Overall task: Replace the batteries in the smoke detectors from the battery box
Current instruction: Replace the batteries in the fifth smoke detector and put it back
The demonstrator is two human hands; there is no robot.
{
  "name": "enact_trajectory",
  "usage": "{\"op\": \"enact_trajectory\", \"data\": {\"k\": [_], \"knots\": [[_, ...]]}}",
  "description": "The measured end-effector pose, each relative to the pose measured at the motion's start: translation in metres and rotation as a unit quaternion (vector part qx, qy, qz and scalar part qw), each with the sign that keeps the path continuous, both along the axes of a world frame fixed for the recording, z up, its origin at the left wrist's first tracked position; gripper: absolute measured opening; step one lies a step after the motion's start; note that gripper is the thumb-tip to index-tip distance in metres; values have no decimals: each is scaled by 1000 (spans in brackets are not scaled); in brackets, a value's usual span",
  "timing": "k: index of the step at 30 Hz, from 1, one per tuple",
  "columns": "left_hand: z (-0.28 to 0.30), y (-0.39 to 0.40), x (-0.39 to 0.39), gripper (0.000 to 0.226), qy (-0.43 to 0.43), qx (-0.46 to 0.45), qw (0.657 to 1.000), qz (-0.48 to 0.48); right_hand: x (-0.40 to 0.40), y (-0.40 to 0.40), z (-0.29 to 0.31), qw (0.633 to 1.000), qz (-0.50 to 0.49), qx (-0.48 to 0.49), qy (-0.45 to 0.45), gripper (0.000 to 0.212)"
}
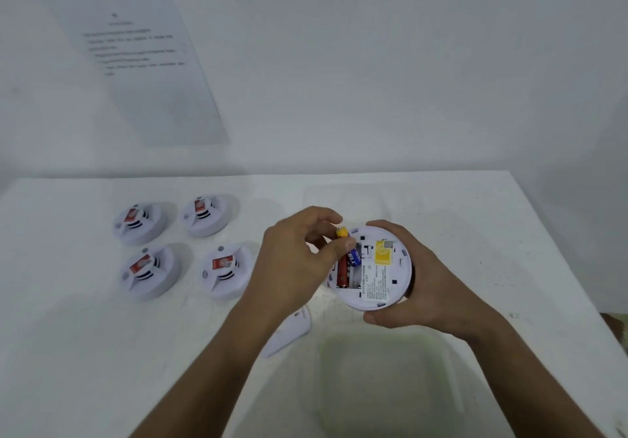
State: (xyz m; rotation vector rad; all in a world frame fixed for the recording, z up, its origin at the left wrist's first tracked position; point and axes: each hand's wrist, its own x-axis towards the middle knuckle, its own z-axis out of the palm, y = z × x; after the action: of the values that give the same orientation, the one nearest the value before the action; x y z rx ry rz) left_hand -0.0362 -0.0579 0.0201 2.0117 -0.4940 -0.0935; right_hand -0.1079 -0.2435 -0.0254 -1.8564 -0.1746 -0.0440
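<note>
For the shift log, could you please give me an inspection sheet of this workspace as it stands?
Surface: white table, scuffed near the middle.
Job's things: open smoke detector held up, red battery seated; blue-and-yellow battery half in; four detectors at left; detached cover on the table.
Clutter: translucent container in front.
Grippers: left hand pinches the blue-and-yellow battery; right hand grips the open detector.
Cables: nothing seen.
Surroundings: printed sheet on white wall.

glossy battery (350, 250); matt white plastic detector (377, 267); smooth table (475, 220).
</note>
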Motion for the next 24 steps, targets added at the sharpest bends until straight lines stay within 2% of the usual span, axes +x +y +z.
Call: {"op": "enact_trajectory", "data": {"k": [3,6,8,10,12,24], "knots": [[-4,12,-3,15,-27,36,999,-6,-3,9,0,1000,21,-6,3,95],[-8,22,-10,22,-36,48,998,-32,-3,14,3,999,33,-6,-5,95],[-11,31,-17,37,-2,41,997,-70,-3,16,4,999,39,-3,-3,95],[-13,44,-22,66,30,52,991,-121,-4,18,5,999,43,-7,-6,96],[-16,55,-25,84,27,68,986,-153,-5,22,5,998,54,-9,-4,95],[-24,87,-34,72,-42,112,983,-142,2,47,1,995,101,-1,23,93]]}}
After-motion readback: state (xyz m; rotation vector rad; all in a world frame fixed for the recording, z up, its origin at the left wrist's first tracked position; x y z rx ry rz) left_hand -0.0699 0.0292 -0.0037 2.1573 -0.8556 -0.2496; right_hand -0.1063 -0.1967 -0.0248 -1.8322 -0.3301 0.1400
